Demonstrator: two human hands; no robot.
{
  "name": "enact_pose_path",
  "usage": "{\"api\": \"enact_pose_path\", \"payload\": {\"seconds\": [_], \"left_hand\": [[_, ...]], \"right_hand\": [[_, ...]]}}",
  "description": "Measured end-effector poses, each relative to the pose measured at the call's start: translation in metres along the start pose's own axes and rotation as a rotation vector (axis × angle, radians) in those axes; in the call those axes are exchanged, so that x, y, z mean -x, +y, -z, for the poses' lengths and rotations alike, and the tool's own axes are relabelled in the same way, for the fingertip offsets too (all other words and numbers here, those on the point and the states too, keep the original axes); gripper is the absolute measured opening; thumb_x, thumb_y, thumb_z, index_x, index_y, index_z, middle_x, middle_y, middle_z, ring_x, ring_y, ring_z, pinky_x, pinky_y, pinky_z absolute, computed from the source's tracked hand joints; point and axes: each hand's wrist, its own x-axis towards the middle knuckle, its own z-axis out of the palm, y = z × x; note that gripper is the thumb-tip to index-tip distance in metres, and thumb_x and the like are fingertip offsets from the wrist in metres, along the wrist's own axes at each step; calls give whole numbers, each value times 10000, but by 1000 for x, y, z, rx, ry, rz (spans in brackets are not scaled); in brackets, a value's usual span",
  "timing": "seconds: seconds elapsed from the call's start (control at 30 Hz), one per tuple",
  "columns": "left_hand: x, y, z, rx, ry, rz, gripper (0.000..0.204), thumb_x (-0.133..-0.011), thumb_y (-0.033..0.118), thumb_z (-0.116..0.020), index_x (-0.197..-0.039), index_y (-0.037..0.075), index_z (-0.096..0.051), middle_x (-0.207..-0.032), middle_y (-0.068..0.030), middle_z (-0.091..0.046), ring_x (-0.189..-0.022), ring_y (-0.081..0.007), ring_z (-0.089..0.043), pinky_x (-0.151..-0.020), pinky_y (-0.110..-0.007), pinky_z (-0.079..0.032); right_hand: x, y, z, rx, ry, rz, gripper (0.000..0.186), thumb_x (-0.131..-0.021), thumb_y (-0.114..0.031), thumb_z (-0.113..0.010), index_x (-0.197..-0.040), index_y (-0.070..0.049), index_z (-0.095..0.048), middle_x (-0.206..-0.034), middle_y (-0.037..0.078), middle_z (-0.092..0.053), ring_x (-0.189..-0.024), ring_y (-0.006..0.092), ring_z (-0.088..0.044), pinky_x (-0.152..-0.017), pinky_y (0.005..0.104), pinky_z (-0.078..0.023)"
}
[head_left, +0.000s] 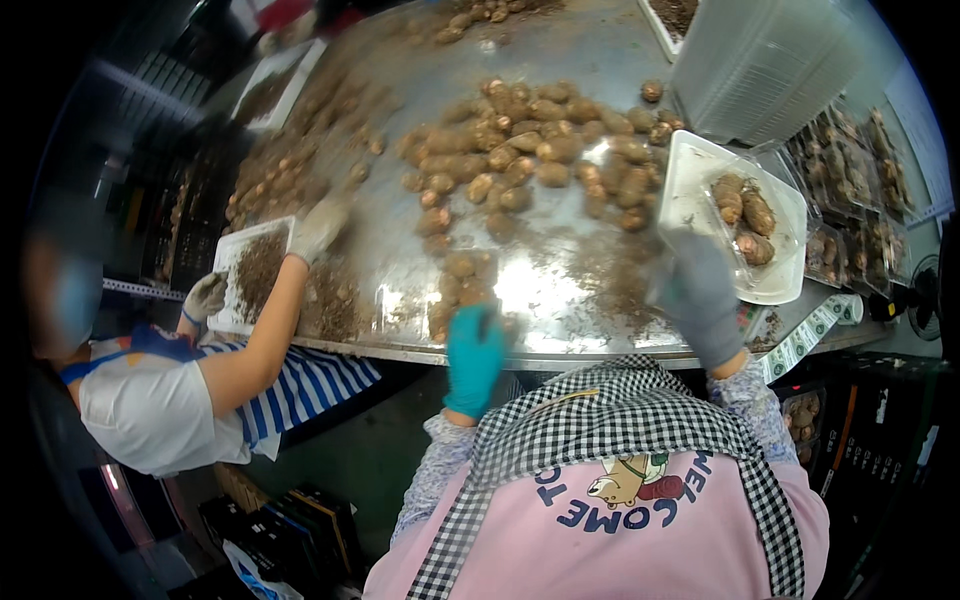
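Observation:
My left hand (pixel 474 358), in a teal glove, is at the table's near edge. Its fingers are closed at the near end of what looks like a clear plastic box of small taros (pixel 463 288). My right hand (pixel 702 300), in a grey glove, is smeared by motion beside a white tray (pixel 683 190). I cannot tell whether it holds anything. On that tray sits another clear plastic box with several taros (pixel 756 213). A loose heap of brown taros (pixel 530 140) spreads across the metal table (pixel 540 290) beyond my hands.
Stacked clear plastic boxes (pixel 765 65) stand at the far right, near packed boxes of taros (pixel 850 160). A label strip (pixel 810 335) hangs at the right edge. On the left, a co-worker's gloved hand (pixel 320 228) is above a white tray of soil (pixel 232 250). Soil litters the table.

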Motion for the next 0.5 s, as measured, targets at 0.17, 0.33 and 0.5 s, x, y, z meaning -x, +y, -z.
{"api": "enact_pose_path", "payload": {"seconds": [0.17,0.33,0.5], "left_hand": [[-5,-30,72,-660,19,-190,452,-774,38,-687,-1214,62,-586,-1086,-152,-611,-1002,-339,-566,-857,-440,-472],[-30,-70,69,-809,-88,-317,537,-702,68,-696,-1224,63,-571,-1016,-179,-565,-896,-364,-560,-723,-455,-460],[-53,-75,56,-827,-76,-426,463,-706,72,-685,-1158,49,-590,-924,-191,-523,-830,-372,-550,-670,-458,-453]], "right_hand": [[-14,-80,-101,-474,-623,361,192,-825,-108,-586,-1011,-63,-607,-912,108,-632,-811,282,-632,-692,397,-523],[-12,-136,-198,-91,-724,517,234,-826,-145,-610,-1048,-77,-636,-1005,98,-625,-944,289,-620,-869,413,-477],[-7,-137,-225,116,-628,476,313,-846,-186,-600,-1140,-105,-674,-1256,112,-567,-990,271,-611,-889,442,-457]]}}
